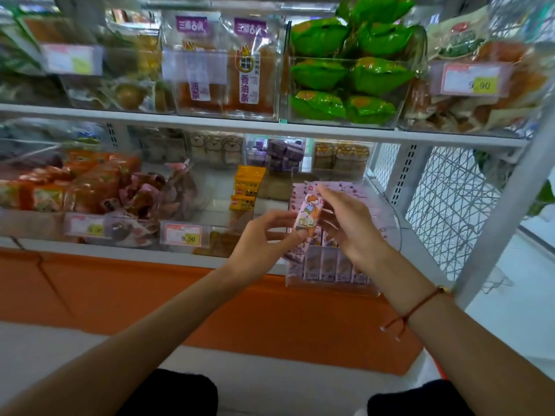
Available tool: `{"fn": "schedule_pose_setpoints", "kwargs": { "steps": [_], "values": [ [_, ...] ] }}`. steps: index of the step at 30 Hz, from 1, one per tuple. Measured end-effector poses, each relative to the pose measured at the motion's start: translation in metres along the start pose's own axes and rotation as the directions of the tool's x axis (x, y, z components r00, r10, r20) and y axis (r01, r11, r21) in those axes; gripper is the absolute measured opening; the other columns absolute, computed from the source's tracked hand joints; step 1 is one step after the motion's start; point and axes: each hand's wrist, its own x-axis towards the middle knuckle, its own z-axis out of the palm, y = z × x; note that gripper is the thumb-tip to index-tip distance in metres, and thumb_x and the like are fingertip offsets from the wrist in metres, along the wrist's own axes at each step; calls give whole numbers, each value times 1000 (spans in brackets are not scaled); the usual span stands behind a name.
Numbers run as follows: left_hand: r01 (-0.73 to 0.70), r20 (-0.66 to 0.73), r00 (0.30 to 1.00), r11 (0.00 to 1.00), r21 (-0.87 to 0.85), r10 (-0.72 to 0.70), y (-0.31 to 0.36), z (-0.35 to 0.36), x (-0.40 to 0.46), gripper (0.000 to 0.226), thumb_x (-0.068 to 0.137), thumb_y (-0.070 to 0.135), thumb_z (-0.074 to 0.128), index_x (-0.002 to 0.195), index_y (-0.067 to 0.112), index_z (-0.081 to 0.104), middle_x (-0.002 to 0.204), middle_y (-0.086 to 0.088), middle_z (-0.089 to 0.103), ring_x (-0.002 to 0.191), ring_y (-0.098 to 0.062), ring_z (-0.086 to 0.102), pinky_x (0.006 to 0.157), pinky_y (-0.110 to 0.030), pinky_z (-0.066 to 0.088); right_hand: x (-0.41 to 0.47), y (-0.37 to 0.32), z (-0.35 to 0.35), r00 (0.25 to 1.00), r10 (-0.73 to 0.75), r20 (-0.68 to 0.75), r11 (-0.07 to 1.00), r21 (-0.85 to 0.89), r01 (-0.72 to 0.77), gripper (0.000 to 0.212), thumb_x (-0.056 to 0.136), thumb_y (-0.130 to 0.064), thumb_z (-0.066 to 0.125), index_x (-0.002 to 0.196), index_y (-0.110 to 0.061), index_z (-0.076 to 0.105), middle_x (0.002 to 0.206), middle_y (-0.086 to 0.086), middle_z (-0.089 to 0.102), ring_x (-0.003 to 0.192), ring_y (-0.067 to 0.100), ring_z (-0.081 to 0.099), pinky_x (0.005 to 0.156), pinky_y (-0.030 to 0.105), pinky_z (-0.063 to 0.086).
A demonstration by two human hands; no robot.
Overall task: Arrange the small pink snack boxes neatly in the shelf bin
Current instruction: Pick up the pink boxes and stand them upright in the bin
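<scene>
Above clear bin (pixel 332 288): pink cartoon-printed snack box (pixel 308 212) upright, pinched by left hand (pixel 259 240) and right hand (pixel 350 225) fingers.

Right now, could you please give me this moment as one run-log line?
left hand: pinches pink box | right hand: holds same box | clear bin: pink boxes standing in rows | step: placing
</scene>
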Motion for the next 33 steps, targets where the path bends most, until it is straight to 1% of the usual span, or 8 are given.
{"fn": "schedule_pose_setpoints", "kwargs": {
  "steps": [8, 11, 14, 18, 21, 24, 28, 33],
  "values": [
    [-99, -98, 990, 995, 20, 101, -9, 2, 17, 34, 90, 24, 61, 123, 17, 54, 115, 10, 62, 106, -5, 61, 85, -20, 53, -2, 4, -3, 976, -32, 213, 998, -44, 43, 21, 96, -27, 50, 85, -15, 62, 77, -3, 65, 83, 14, 61, 79, 30, 47],
    [-123, -88, 988, 989, 80, 130, -11, 5, 22, 36, 94, 25, 56, 129, 19, 52, 120, 10, 60, 110, -2, 57, 85, -17, 52, 2, 3, -5, 986, -70, 151, 993, -88, 84, 15, 93, -28, 56, 96, -16, 66, 80, -6, 69, 89, 14, 65, 81, 31, 52],
    [-151, -151, 972, 971, 184, 180, -11, 8, 27, 40, 94, 31, 56, 132, 24, 51, 125, 11, 57, 111, -2, 54, 88, -27, 54, 6, 7, -6, 992, -123, 32, 984, -123, 126, 43, 78, -37, 69, 113, -14, 63, 105, 3, 69, 105, 19, 64, 89, 36, 53],
    [-199, -149, 959, 947, 252, 242, -9, 2, 41, 57, 78, 45, 72, 128, 31, 50, 115, 19, 59, 98, 4, 57, 79, -21, 54, 20, 7, -9, 985, -158, -70, 982, -115, 149, 49, 66, -36, 77, 110, -20, 60, 107, 0, 68, 103, 15, 65, 90, 35, 52],
    [-221, -101, 957, 911, 347, 271, -11, -1, 45, 68, 67, 55, 75, 127, 32, 51, 111, 20, 61, 95, 7, 58, 75, -15, 52, 26, 10, -6, 984, -171, -45, 975, -153, 163, 49, 69, -35, 76, 113, -22, 59, 106, -1, 67, 99, 13, 65, 84, 29, 54],
    [-234, -100, 949, 881, 411, 298, -18, -2, 53, 55, 72, 49, 75, 121, 34, 55, 106, 20, 63, 94, 9, 58, 72, -12, 51, 31, 14, -6, 979, -206, -8, 949, -246, 198, 58, 59, -49, 72, 111, -24, 63, 102, -5, 69, 95, 8, 66, 74, 21, 55],
    [-163, -24, 986, 979, 124, 167, -15, -5, 63, 42, 77, 43, 65, 117, 29, 60, 105, 14, 69, 91, 4, 65, 72, -14, 55, 38, 7, -17, 988, -146, 58, 964, -217, 155, 45, 60, -52, 69, 100, -32, 66, 98, -8, 72, 93, 8, 68, 75, 24, 54],
    [-16, 108, 994, 987, -162, 33, -13, -4, 73, 15, 82, 39, 57, 89, 35, 70, 84, 11, 75, 77, -8, 72, 60, -14, 54, 50, 7, -8, 997, -75, 8, 985, -157, 76, 40, 76, -37, 72, 107, -14, 66, 94, 4, 73, 75, 10, 71, 59, 14, 50]
  ]
}}
